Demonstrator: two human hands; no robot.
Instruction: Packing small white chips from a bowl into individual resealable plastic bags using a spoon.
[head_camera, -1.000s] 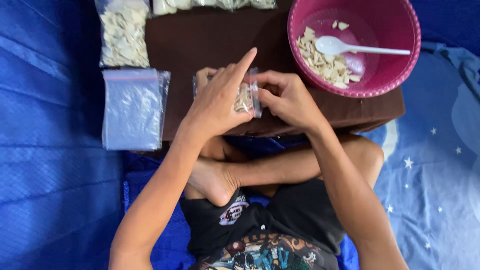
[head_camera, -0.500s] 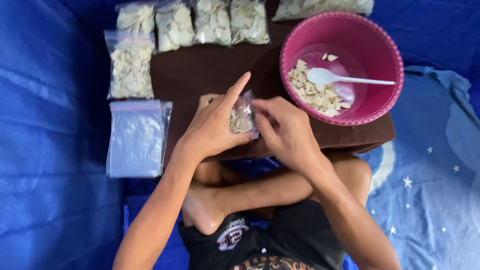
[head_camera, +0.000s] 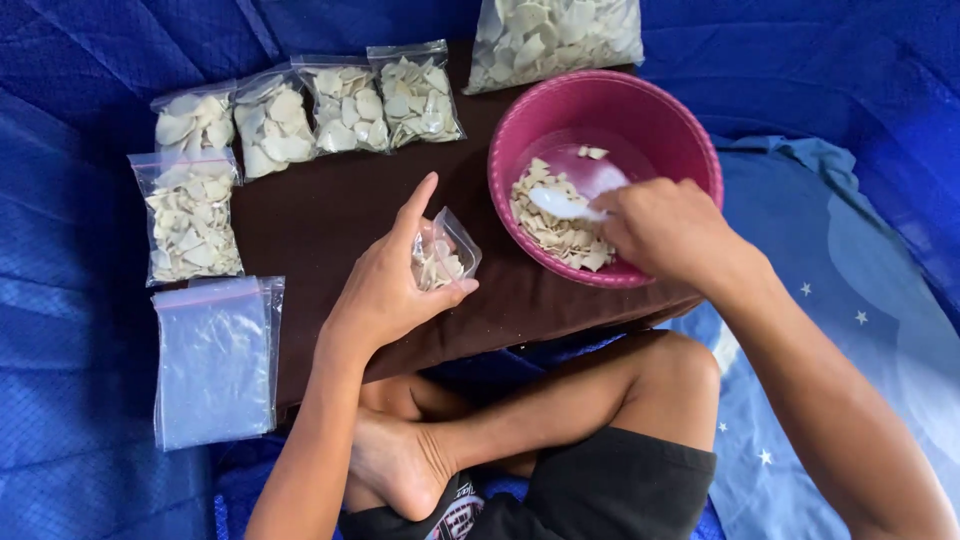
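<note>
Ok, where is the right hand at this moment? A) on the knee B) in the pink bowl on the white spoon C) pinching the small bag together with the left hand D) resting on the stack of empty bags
B: the right hand is inside the pink bowl, on the white spoon, while only the left hand holds the small bag.

**Clear Zip Bags on and Around a Dark Brown Board**

Small open clear bag (head_camera: 443, 255), part-filled with pale chips, gripped in left hand (head_camera: 385, 285) over the board. Three filled zip bags (head_camera: 345, 105) in a row along the far edge, two more (head_camera: 190, 200) stacked down the left side. Larger filled bag (head_camera: 555, 35) at the top, just beyond the pink bowl. Stack of empty clear zip bags (head_camera: 215, 360) lying flat, lower left, on blue cloth.
</note>
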